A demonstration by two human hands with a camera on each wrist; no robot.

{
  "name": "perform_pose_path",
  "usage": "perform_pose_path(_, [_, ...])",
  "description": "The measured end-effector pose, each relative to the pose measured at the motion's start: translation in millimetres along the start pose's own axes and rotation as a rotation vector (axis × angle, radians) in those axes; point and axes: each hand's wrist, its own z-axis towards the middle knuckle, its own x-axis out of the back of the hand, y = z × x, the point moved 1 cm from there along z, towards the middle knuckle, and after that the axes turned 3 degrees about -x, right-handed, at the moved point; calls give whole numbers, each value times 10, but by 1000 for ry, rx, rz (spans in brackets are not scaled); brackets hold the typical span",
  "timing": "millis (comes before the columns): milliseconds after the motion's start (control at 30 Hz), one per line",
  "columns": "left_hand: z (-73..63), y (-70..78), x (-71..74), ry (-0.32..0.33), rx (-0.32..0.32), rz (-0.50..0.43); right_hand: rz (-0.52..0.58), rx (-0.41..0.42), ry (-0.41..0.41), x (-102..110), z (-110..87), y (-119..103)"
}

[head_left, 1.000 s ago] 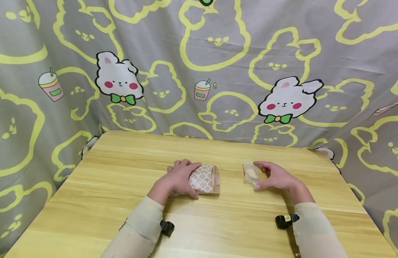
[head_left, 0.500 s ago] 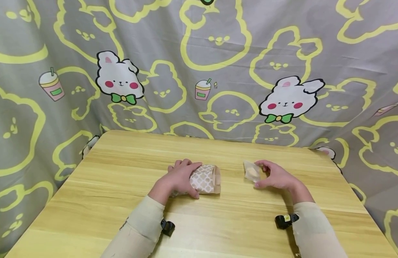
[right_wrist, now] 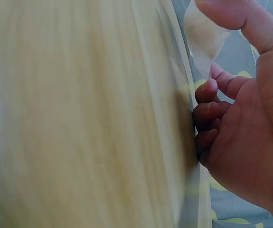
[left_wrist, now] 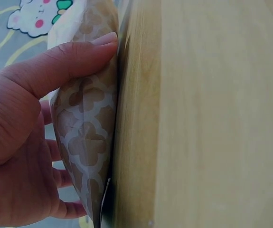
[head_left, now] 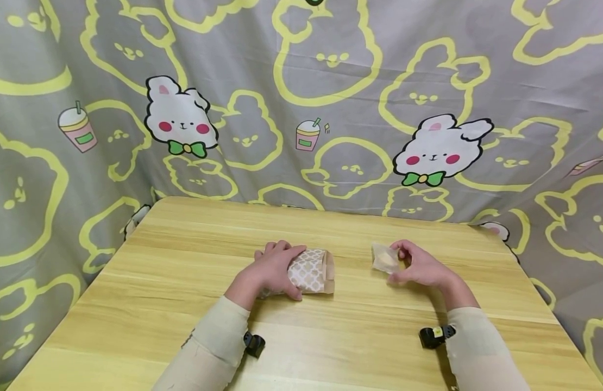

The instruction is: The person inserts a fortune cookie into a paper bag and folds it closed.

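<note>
Head view: a gray rabbit-print curtain [head_left: 350,32] hangs beyond the far edge of a wood-grain table [head_left: 331,347]. Mid-table lies a patterned paper bag [head_left: 308,274], brown lip toward the right, gripped by the left hand [head_left: 272,270], thumb nearest. To its right, the right hand [head_left: 421,268] pinches a small translucent packet [head_left: 385,259].
</note>
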Motion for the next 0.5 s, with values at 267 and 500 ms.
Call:
perform_pose_path(267, [4, 17, 5, -5, -1, -1, 0, -19, 28, 55, -18, -14])
perform_pose_path(500, [1, 28, 15, -9, 6, 3, -4, -17, 22, 45, -67, -125])
